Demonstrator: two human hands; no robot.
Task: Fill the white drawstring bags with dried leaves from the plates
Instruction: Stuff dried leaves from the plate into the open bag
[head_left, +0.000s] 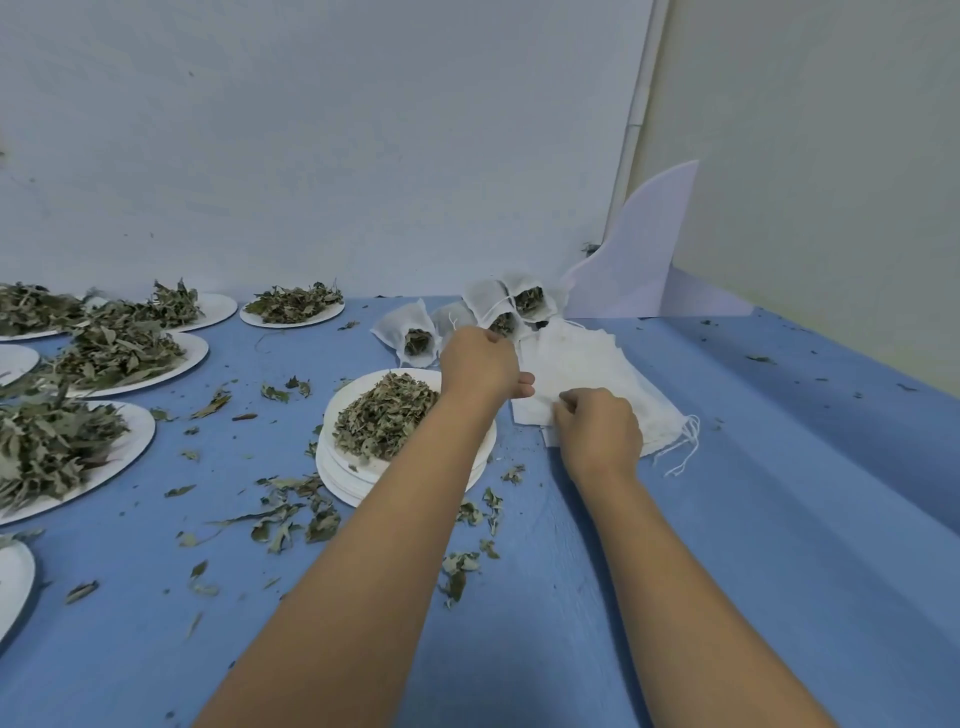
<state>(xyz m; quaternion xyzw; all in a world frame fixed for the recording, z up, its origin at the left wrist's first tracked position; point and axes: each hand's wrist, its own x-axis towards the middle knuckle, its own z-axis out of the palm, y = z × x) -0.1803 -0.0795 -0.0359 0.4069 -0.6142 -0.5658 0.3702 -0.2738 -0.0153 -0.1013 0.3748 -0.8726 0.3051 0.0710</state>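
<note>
A stack of white plates (343, 480) in the middle of the table carries a heap of crumbled dried leaves (384, 415). Behind it stand several filled white drawstring bags (415, 332) with open mouths. To their right lies a flat pile of empty white bags (582, 364). My left hand (480, 366) reaches over the plate to the spot between the filled bags and the pile; its fingers curl down out of sight and its thumb touches the pile's edge. My right hand (597, 431) rests on the pile's near corner, fingers curled and pinching the top bag.
More white plates heaped with whole dried leaves (119, 348) fill the left side of the blue table (779, 519). Loose leaves (291, 514) litter the cloth in front of the plate stack. A white board (644, 260) leans in the back corner by the wall.
</note>
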